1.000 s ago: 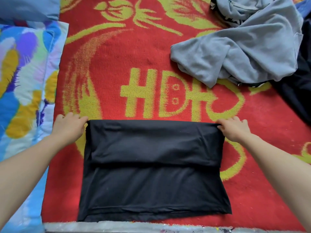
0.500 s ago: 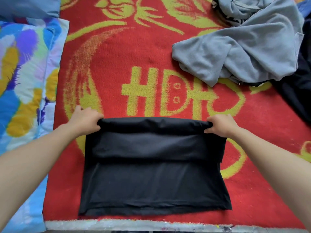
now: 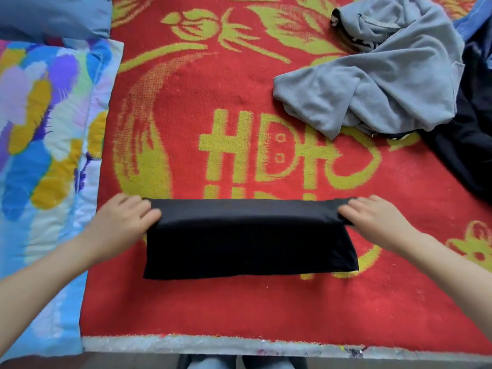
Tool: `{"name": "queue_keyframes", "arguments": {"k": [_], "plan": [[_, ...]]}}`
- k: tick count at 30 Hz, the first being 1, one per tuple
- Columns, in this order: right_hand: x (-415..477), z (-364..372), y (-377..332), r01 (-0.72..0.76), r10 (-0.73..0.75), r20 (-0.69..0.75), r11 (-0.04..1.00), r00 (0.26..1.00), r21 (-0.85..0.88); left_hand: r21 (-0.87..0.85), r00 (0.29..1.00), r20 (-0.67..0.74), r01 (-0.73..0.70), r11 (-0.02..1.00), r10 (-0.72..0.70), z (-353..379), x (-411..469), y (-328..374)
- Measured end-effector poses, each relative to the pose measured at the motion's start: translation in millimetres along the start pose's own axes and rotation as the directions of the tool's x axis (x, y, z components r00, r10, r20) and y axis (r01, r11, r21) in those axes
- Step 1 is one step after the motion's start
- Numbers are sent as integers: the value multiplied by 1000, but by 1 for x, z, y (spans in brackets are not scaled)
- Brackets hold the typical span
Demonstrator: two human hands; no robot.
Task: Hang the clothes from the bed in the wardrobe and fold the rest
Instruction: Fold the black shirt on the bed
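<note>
Bare forearms entered from the lower corners; left hand point(image 3: 125, 221) and right hand point(image 3: 379, 219) gripped the folded black cloth's point(image 3: 247, 243) ends.

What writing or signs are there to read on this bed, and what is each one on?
"HD", then an H-like shape running into a curl: big yellow-green figures woven in the red blanket, perhaps ornament; a lower row is hidden by the folded black garment.
Black-and-white marks at the edges of the grey garment: too small to read.
No other text shows.
</note>
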State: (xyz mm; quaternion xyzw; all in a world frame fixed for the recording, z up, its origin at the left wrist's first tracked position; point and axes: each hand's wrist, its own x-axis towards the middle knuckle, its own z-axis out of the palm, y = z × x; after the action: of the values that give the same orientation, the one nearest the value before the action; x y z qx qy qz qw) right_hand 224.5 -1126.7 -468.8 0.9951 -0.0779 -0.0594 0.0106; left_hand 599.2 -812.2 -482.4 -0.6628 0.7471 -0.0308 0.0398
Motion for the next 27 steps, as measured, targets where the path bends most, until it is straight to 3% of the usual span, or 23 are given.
{"name": "queue_keyframes", "arguments": {"k": [2, 5, 9, 12, 16, 18, 20, 22, 24, 26, 27], "plan": [[-27, 10, -19, 100, -100, -1, 994, 995, -47, 3, 1000, 8, -19, 1000, 19, 12, -29, 27], [-54, 28, -50, 88, -84, 89, 995, 992, -39, -38, 990, 118, 80, 996, -75, 27, -50, 64], [-56, 51, -95, -171, 152, 381, 985, 912, 16, -43, 891, 363, 308, 951, -272, 32, -47, 99], [-36, 53, -114, -354, 311, 358, 933, 880, 59, -53, 871, 349, 387, 920, -346, 32, -24, 113], [-3, 59, -118, -465, 401, 350, 877, 847, 122, -95, 840, 378, 453, 886, -389, 43, 11, 108], [4, 68, -102, -606, 520, 417, 789, 745, 99, -15, 749, 456, 546, 837, -481, 54, 12, 93], [1, 71, -79, -790, 661, 493, 606, 565, 94, 115, 635, 546, 589, 800, -546, 65, -1, 74], [-9, 73, -57, -892, 681, 610, 439, 405, 102, 214, 539, 618, 586, 782, -573, 70, -22, 58], [-18, 76, -45, -921, 614, 714, 373, 337, 114, 292, 412, 662, 628, 721, -626, 69, -39, 42], [-22, 77, -42, -947, 672, 672, 274, 313, 167, 296, 295, 653, 749, 593, -698, 64, -45, 34], [-23, 78, -42, -962, 742, 614, 178, 270, 208, 255, 316, 612, 789, 559, -725, 62, -43, 35]]}}
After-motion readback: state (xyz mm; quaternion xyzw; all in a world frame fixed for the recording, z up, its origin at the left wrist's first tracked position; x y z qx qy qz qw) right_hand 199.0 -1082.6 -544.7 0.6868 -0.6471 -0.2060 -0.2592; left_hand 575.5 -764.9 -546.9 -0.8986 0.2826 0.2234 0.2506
